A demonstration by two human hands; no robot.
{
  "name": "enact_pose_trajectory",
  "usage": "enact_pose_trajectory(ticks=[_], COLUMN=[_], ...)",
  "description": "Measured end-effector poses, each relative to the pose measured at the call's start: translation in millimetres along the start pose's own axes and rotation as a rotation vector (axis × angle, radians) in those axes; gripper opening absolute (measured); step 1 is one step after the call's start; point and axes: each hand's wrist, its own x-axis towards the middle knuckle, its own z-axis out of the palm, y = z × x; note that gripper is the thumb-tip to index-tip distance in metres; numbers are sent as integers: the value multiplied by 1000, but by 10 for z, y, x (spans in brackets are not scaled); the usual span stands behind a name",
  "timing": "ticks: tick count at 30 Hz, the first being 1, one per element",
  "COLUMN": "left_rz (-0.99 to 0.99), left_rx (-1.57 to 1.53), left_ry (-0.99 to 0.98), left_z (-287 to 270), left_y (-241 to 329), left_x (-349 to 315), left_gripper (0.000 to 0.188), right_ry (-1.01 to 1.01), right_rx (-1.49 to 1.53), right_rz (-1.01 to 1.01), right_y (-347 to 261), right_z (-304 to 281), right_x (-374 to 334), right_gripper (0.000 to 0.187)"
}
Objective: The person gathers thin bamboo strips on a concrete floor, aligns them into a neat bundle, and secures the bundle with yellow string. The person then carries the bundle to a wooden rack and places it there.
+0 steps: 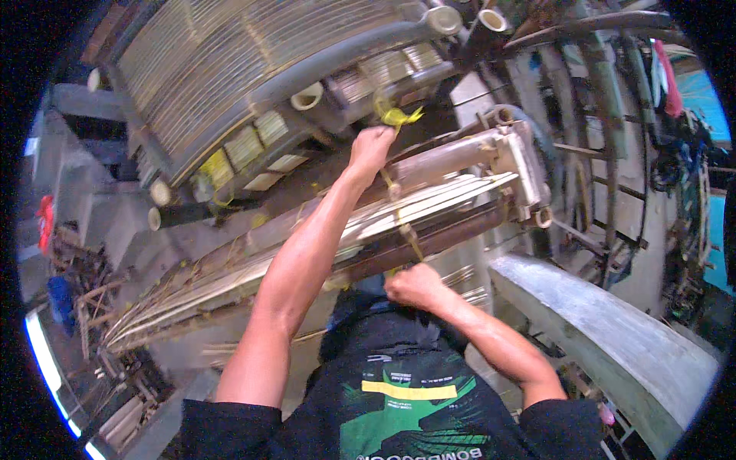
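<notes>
Bent at the elbow, my left arm reaches forward across a long bundle of pale split strips (452, 192), which look like bamboo. My left hand (372, 149) is closed in a fist around a yellow strip (399, 116), whose loose ends stick out beyond it. A narrow tan band (400, 211) crosses over the bundle between my two hands. Close to my body, my right hand (418, 286) is also closed, at the near end of that band. A small yellow bit shows beside its fingers; the rest of its grip is hidden.
A slatted bamboo bench (230, 69) with dark pole edges stands at the far left, beyond the bundle. A pale ledge (606, 330) runs along the right. Upright wooden poles (598, 115) and a pink cloth (668, 80) are farther right. A blue object (60, 303) sits at the left.
</notes>
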Motion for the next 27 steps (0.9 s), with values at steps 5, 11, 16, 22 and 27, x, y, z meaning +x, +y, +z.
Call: enact_pose_trajectory(ticks=[5, 11, 16, 22, 27], left_rz=[206, 611, 501, 494, 628], left_rx=[625, 544, 635, 279, 548], left_ry=[-133, -105, -41, 287, 367], left_z=[-210, 303, 1322, 1677, 1665], left_y=[296, 981, 1109, 746, 771], left_x=[13, -612, -1272, -1422, -1312], left_gripper=[31, 20, 15, 18, 12], right_ry=[611, 1096, 185, 488, 380], right_rx=[370, 1212, 903, -109, -66], right_rz=[8, 853, 790, -170, -591], right_y=[-98, 335, 1317, 669, 1137], right_z=[-375, 291, -63, -2895, -3116], right_x=[-576, -1425, -1424, -1754, -176], right_gripper=[42, 35, 25, 9, 16])
